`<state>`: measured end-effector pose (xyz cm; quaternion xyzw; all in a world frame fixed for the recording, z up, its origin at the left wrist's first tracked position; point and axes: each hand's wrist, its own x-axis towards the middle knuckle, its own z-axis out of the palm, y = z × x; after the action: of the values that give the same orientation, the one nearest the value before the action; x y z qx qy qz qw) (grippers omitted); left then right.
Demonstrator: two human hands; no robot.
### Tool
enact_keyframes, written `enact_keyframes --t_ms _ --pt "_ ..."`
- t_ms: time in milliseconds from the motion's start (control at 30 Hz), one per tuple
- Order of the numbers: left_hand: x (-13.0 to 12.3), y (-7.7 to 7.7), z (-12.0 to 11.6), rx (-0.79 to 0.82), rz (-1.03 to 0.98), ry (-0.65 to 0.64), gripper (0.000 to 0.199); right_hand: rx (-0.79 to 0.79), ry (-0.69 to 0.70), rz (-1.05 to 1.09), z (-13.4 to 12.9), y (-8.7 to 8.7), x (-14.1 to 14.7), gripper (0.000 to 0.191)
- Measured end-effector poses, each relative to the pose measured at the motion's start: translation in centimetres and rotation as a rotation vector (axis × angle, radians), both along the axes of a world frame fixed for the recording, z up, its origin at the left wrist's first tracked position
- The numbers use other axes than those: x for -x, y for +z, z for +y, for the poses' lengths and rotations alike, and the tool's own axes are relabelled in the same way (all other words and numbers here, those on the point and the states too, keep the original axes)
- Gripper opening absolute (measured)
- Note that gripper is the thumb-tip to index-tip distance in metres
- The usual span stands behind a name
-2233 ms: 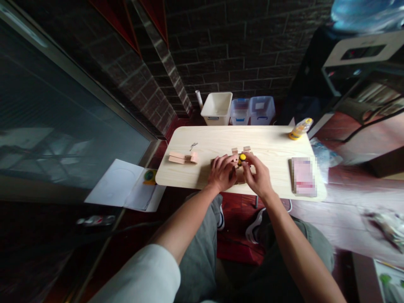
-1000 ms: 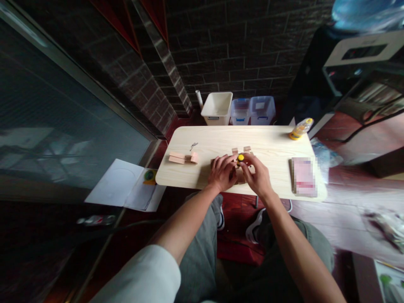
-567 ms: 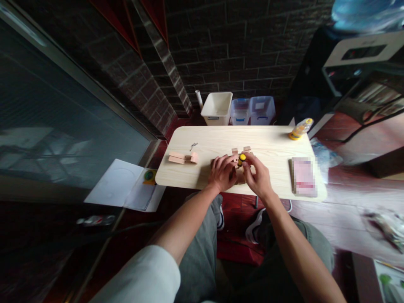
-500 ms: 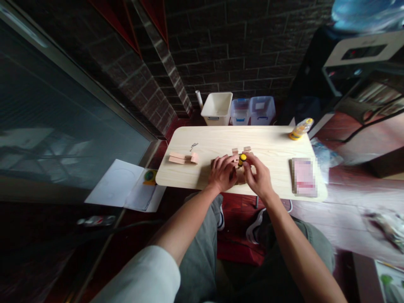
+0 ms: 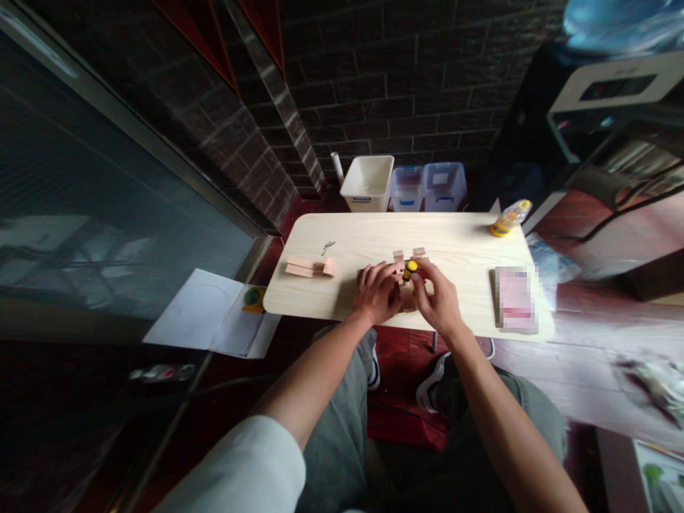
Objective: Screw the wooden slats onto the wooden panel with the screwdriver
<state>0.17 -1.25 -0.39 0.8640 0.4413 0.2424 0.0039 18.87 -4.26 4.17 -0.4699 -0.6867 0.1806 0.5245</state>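
Observation:
Over the front middle of the table (image 5: 454, 239), my right hand (image 5: 439, 293) pinches a yellow-and-black stubby screwdriver (image 5: 411, 266) between thumb and fingers. Its tip is hidden low among the wooden parts. My left hand (image 5: 375, 291) is closed over a pale wooden piece (image 5: 398, 273), which shows past the fingertips. More of the wood lies under both hands, mostly covered. Just beyond the fingers sit two small wooden blocks, a left one (image 5: 398, 254) and a right one (image 5: 419, 251).
Joined wooden pieces (image 5: 310, 268) and a few dark screws (image 5: 328, 247) lie on the table's left. A clear bottle with a yellow base (image 5: 502, 226) and a blurred pink packet (image 5: 516, 299) are at the right. Storage bins (image 5: 368, 182) stand behind the table.
Both hands stay in nearly the same place around the screwdriver and the wood. No clear movement of the other things shows.

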Motion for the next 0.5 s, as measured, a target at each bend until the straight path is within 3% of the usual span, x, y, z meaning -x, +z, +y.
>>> enact_keyframes --t_ms 500 --pt "0.03 0.2 -0.07 0.015 0.01 0.002 0.036 -0.01 -0.017 0.005 0.1 -0.19 -0.03 0.035"
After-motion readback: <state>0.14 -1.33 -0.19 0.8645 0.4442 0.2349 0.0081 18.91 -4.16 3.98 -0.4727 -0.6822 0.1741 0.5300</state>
